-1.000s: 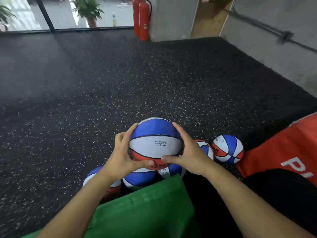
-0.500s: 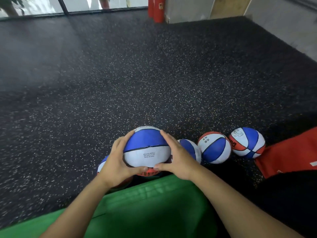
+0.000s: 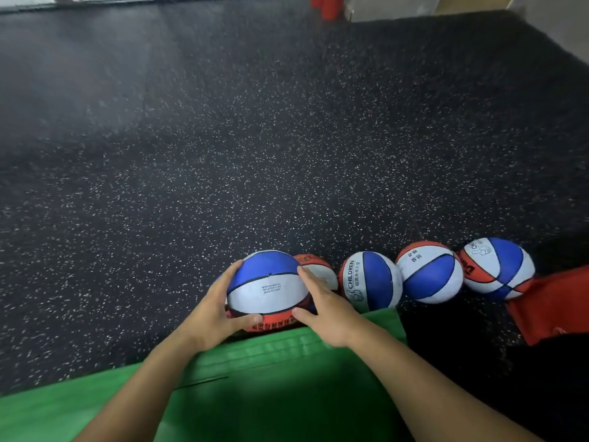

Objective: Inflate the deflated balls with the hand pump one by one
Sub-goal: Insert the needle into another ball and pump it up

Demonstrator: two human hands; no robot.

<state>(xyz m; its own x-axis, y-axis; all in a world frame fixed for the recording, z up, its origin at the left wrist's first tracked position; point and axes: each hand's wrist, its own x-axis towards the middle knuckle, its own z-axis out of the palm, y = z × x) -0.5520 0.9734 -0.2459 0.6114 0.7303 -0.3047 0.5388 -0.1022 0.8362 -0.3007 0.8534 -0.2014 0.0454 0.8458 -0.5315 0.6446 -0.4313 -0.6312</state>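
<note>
A blue, white and red ball (image 3: 269, 287) sits between both my hands at the bottom centre of the head view. My left hand (image 3: 216, 311) grips its left side, thumb curled under the red band. My right hand (image 3: 325, 309) grips the right side, with its thumb underneath too. Small printed text faces me on the white panel. A row of similar balls lies on the floor to the right: one half hidden behind it (image 3: 318, 271), one marked CHILDREN (image 3: 371, 282), another (image 3: 430, 272), and the farthest right (image 3: 498, 269). No pump is in view.
A green mat (image 3: 271, 387) covers the area under my forearms. A red bag (image 3: 554, 304) lies at the right edge. Black speckled rubber flooring (image 3: 255, 138) stretches ahead to a wall, with a red fire extinguisher (image 3: 328, 6) at the top.
The camera has tilted down and the held ball has come lower, toward the floor at the left end of the row. Both hands keep the same grip on it.
</note>
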